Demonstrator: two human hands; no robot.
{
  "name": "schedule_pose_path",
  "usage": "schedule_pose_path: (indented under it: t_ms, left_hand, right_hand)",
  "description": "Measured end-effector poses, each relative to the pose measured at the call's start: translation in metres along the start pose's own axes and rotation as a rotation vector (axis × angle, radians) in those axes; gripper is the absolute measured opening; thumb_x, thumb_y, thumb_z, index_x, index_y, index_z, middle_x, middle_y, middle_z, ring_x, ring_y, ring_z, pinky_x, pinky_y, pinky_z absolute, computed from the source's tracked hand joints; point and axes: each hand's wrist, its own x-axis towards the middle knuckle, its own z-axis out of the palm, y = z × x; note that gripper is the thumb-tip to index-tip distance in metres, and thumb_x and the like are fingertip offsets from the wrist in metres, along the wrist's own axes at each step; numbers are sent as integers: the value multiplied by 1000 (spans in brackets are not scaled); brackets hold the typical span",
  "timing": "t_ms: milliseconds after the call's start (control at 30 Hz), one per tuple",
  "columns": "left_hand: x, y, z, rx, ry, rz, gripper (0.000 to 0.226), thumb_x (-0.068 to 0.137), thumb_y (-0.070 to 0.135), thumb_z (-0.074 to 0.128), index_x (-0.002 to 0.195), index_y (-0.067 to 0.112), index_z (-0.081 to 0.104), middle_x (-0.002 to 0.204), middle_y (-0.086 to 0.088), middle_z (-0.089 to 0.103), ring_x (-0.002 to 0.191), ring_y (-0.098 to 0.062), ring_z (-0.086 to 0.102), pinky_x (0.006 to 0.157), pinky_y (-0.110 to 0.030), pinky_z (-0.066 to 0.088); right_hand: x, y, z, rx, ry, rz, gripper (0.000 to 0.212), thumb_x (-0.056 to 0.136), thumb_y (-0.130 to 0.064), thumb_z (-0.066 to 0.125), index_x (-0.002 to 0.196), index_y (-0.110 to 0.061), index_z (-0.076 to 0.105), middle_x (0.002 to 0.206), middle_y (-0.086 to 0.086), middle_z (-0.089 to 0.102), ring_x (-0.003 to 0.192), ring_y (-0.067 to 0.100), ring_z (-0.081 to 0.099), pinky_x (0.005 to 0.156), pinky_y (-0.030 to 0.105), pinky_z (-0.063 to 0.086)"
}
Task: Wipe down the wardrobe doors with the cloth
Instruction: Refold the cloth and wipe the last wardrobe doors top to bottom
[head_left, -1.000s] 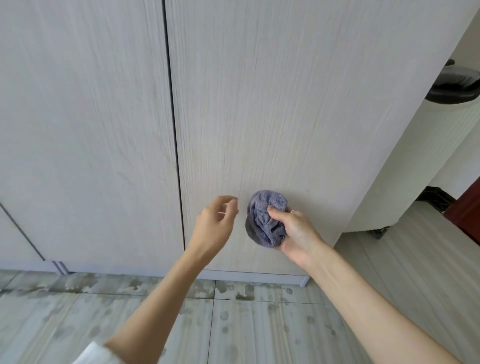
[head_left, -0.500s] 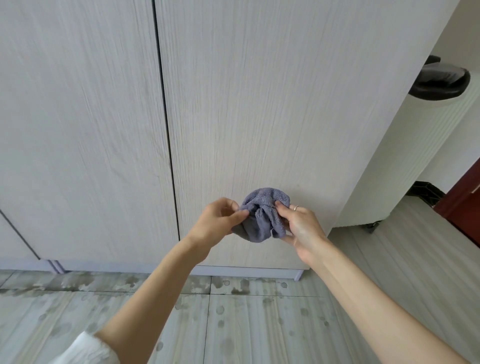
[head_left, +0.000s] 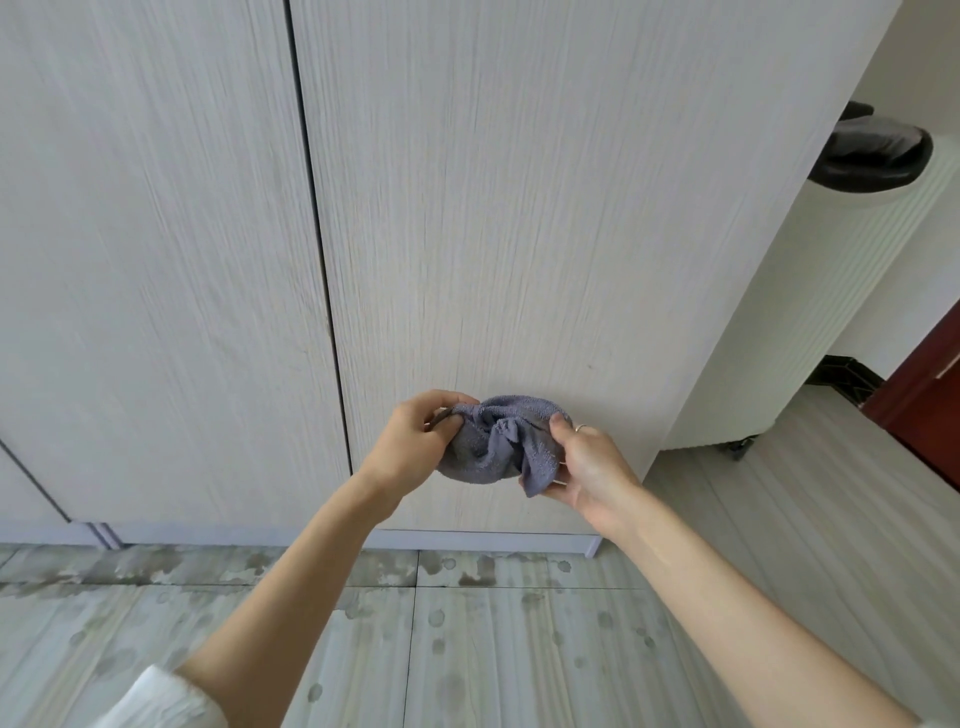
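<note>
Left hand (head_left: 415, 441) and right hand (head_left: 587, 467) both pinch the bunched cloth (head_left: 493, 447) at frame centre, probably off the wardrobe door (head_left: 493, 208) behind at 12 o'clock. Step: regathering cloth. Next: press flat, resume wiping.

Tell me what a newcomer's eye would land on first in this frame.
The bunched grey-blue cloth at centre, gripped by the left hand and right hand in front of the pale wardrobe door. Below, the floor tiles show dark spots.
</note>
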Motion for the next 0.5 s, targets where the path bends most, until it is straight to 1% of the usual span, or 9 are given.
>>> schedule_pose_path:
  t_ms: [67, 100, 133, 200, 267, 300, 367, 433, 500]
  left_hand:
    - [1, 0, -3, 9, 14, -4, 24, 98, 5, 46, 95, 16, 66, 95, -5, 69, 90, -14, 64, 71, -16, 50]
    - [2, 0, -5, 15, 22, -4, 23, 98, 7, 47, 93, 16, 67, 95, -5, 69, 89, -13, 64, 69, -15, 50]
    - [2, 1, -6, 20, 21, -5, 22, 98, 9, 48, 92, 16, 67, 94, -4, 69, 87, -13, 64, 67, -15, 49]
    - [1, 2, -6, 44, -10, -8, 20, 98, 13, 48, 90, 17, 67, 90, -4, 68, 83, -13, 63, 65, -17, 48]
    - [1, 4, -6, 65, -44, -5, 19, 99, 16, 49, 90, 17, 66, 86, -3, 67, 80, -11, 61, 66, -18, 46]
    - [1, 5, -6, 59, -53, -2, 19, 98, 17, 49, 90, 17, 66, 86, -2, 67, 80, -11, 61, 68, -19, 47]
    - [1, 8, -5, 24, -55, 7, 19, 98, 20, 49, 89, 16, 66, 87, -2, 68, 80, -10, 62, 70, -20, 49]
    - [1, 11, -4, 8, -20, 29, 19, 97, 21, 51, 87, 17, 65, 85, -1, 68, 77, -8, 62, 69, -18, 50]
    - [2, 13, -4, -6, 34, 54, 18, 96, 21, 53, 84, 16, 65, 83, 0, 67, 76, -7, 61, 69, -19, 50]
  right_hand:
    - [1, 3, -3, -123, 2, -14, 22, 102, -23, 41, 93, -11, 57, 87, 7, 66, 77, 21, 64, 66, 33, 54]
    - [2, 5, -5, -187, 1, -32, 18, 101, -24, 44, 98, -12, 57, 93, 6, 65, 82, 20, 64, 70, 33, 55]
    - [3, 7, -8, -273, 6, -69, 16, 99, -26, 47, 105, -14, 57, 103, 4, 63, 91, 19, 63, 79, 34, 54]
    - [3, 10, -11, -426, 1, -199, 33, 96, -32, 51, 126, -17, 52, 123, -3, 54, 112, 13, 54, 99, 35, 46]
    - [-1, 8, -9, -421, -144, -323, 45, 94, -31, 55, 137, -18, 45, 130, -9, 49, 119, 5, 47, 107, 29, 37]
    - [-5, 8, -6, -401, -245, -348, 46, 93, -28, 57, 136, -18, 45, 131, -9, 50, 121, 3, 47, 107, 25, 36]
    - [-7, 11, 0, -366, -395, -336, 39, 89, -20, 62, 127, -20, 51, 127, -4, 58, 119, 7, 53, 102, 23, 41]
    - [-8, 17, 5, -291, -473, -256, 36, 83, -22, 71, 116, -19, 56, 113, 1, 67, 107, 14, 62, 93, 26, 49]
    - [-8, 23, 9, -279, -486, -197, 46, 74, -27, 75, 113, -13, 57, 106, 5, 69, 101, 20, 66, 90, 32, 52]
